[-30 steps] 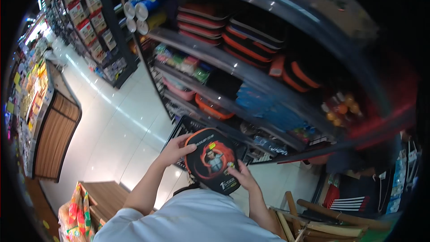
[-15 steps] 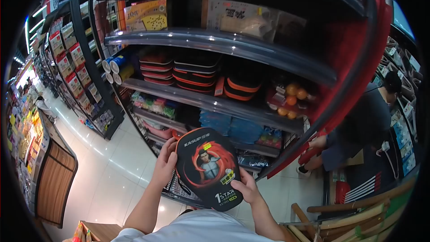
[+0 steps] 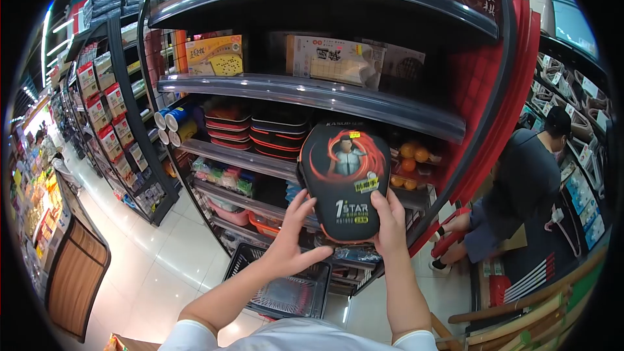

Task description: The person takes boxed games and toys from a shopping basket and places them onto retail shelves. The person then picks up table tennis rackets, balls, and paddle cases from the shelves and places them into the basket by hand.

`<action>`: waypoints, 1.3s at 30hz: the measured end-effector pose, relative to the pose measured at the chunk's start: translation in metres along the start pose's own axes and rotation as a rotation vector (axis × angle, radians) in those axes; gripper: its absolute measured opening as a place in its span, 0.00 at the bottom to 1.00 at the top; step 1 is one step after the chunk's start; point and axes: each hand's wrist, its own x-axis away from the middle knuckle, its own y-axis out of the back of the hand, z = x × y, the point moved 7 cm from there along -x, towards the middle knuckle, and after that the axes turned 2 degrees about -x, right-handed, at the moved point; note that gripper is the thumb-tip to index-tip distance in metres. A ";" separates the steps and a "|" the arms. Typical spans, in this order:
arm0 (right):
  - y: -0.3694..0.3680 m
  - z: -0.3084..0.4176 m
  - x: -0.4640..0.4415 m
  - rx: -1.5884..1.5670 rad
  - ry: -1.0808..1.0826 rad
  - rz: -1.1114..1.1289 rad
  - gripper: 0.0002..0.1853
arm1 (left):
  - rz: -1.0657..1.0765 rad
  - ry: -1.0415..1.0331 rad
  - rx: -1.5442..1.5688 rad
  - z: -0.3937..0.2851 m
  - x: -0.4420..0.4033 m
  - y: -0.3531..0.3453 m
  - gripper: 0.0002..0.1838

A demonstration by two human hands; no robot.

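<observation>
A black, paddle-shaped table tennis racket case (image 3: 346,185) with a red swirl print and "1 STAR" lettering is held up before the shelf. My right hand (image 3: 390,224) grips its lower right edge, thumb on the front. My left hand (image 3: 292,234) is beside the lower left edge with fingers and thumb spread; whether its fingertips touch the case I cannot tell. Behind it, similar red-and-black cases (image 3: 279,136) are stacked on the shelf, and orange balls (image 3: 409,159) lie to the right. Below my hands is a black shopping basket (image 3: 279,292).
Boxed board games (image 3: 335,62) stand on the shelf above (image 3: 312,91). On the right, a person in dark clothes (image 3: 520,172) bends beside another display. Wooden handles (image 3: 513,312) jut in at lower right. A wood-panelled counter (image 3: 78,260) stands at left, beside the tiled aisle.
The racket case has moved up and right, toward the shelf, and turned more upright. My left hand has loosened from its side and spread. The view has shifted, showing the basket and the upper shelf.
</observation>
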 end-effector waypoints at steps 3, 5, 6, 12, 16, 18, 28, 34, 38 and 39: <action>-0.007 0.002 -0.022 -0.040 -0.019 -0.027 0.18 | -0.028 -0.005 -0.103 0.005 -0.033 0.006 0.54; -0.002 -0.005 -0.039 0.003 0.025 -0.064 0.18 | -0.076 -0.027 -0.219 0.012 -0.051 0.011 0.51; -0.003 -0.005 -0.045 0.026 0.045 -0.083 0.19 | -0.085 -0.021 -0.187 0.015 -0.060 0.013 0.50; -0.010 -0.005 -0.090 0.092 -0.068 -0.032 0.28 | -0.121 0.038 -0.028 0.036 -0.105 0.028 0.42; -0.001 -0.007 -0.111 0.298 -0.171 -0.053 0.39 | -0.122 0.019 -0.227 0.040 -0.133 0.038 0.40; 0.002 -0.001 -0.108 0.404 -0.125 -0.056 0.39 | -0.135 0.010 -0.297 0.050 -0.141 0.037 0.40; 0.052 -0.089 0.020 0.510 -0.135 0.080 0.19 | -0.157 -0.061 -0.567 0.058 -0.177 0.033 0.33; 0.148 -0.176 0.120 0.556 -0.415 -0.057 0.21 | -0.071 -0.083 -0.584 0.056 -0.190 0.027 0.30; 0.197 -0.217 0.186 0.625 -0.502 -0.110 0.21 | -0.103 -0.106 -0.550 0.064 -0.197 0.028 0.30; 0.205 -0.226 0.200 0.648 -0.522 -0.114 0.21 | -0.091 -0.098 -0.564 0.063 -0.198 0.028 0.30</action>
